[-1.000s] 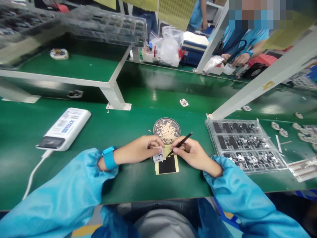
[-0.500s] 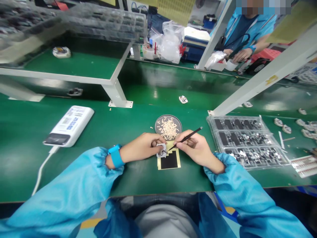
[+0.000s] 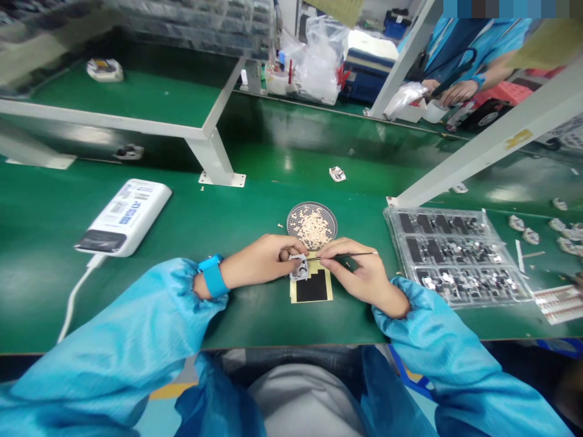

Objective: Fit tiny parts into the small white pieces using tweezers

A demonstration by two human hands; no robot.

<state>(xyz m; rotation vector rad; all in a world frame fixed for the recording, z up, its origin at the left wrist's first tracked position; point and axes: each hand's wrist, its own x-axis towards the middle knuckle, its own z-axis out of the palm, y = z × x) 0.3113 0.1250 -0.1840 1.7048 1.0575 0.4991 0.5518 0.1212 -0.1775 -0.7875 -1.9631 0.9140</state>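
Observation:
My left hand (image 3: 273, 260) pinches a small white plastic housing (image 3: 299, 268) between thumb and fingers. In my right hand (image 3: 357, 267) is a pair of thin black tweezers (image 3: 350, 256), held like a pen and lying nearly level. Their tip reaches the housing's right side; whether it grips a tiny part is too small to tell. Beneath both hands lies a pale yellow sheet with a black adhesive patch (image 3: 314, 286). Just beyond the fingers stands a round dark dish (image 3: 289, 229) full of small cream-coloured pieces.
A white power bank (image 3: 130, 215) with a cable lies left. Clear trays of parts (image 3: 460, 258) sit right, with several white housings (image 3: 531, 235) beyond. A metal shelf leg (image 3: 212, 158) and slanted post (image 3: 455, 155) rise behind. Across the bench, a co-worker's hands (image 3: 458, 92) are busy.
My right hand has turned the tweezers from slanted to nearly level, bringing the tip up to the housing. My left hand keeps the housing in place. The camera view has shifted slightly.

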